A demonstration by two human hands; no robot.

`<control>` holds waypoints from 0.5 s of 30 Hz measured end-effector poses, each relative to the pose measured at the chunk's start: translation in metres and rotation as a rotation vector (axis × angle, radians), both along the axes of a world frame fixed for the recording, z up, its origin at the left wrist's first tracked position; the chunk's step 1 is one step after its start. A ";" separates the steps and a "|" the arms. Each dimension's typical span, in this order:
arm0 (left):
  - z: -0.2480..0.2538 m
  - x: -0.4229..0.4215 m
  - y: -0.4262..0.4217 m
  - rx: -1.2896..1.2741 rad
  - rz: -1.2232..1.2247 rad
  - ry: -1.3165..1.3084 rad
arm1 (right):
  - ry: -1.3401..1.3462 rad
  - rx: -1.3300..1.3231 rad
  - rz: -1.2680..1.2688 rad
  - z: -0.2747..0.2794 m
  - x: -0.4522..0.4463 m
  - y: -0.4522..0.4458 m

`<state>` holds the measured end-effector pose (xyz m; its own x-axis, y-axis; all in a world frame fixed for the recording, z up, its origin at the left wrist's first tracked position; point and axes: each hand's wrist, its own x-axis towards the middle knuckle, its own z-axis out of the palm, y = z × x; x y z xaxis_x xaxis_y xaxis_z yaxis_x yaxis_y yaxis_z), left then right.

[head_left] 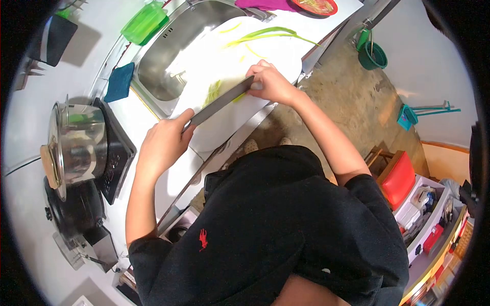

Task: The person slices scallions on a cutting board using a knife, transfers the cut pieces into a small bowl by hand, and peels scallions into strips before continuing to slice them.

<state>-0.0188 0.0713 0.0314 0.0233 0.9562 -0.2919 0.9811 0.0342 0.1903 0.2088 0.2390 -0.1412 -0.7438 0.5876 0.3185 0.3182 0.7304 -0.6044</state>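
Note:
My left hand is closed round the handle end of a kitchen knife, whose long grey blade slants up to the right over a white cutting board. By the blade's tip, the fingers of my right hand are bent and closed. A short yellow-green stalk of green onion shows at my right thumb, partly hidden by the blade. Thin cut green strips lie on the far side of the knife. Longer green onion leaves stretch across the board's far part.
Behind the board is a steel sink, with a green plastic container and a dark teal cloth beside it. A lidded steel pot stands on a black cooktop at left. A red-rimmed bowl sits far right.

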 end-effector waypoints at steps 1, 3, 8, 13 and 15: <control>0.000 0.000 -0.001 -0.011 0.006 0.007 | -0.015 -0.002 -0.002 0.001 0.000 0.000; 0.001 0.000 -0.001 -0.031 0.017 0.022 | 0.005 -0.014 -0.004 0.002 -0.001 -0.002; 0.007 -0.007 -0.013 -0.059 0.034 0.051 | -0.009 -0.076 0.008 0.009 -0.001 -0.005; 0.016 -0.011 -0.024 -0.106 0.084 0.068 | -0.004 -0.089 0.017 0.010 0.000 -0.005; 0.018 -0.013 -0.029 -0.102 0.091 0.085 | -0.010 -0.079 0.000 0.012 -0.001 -0.006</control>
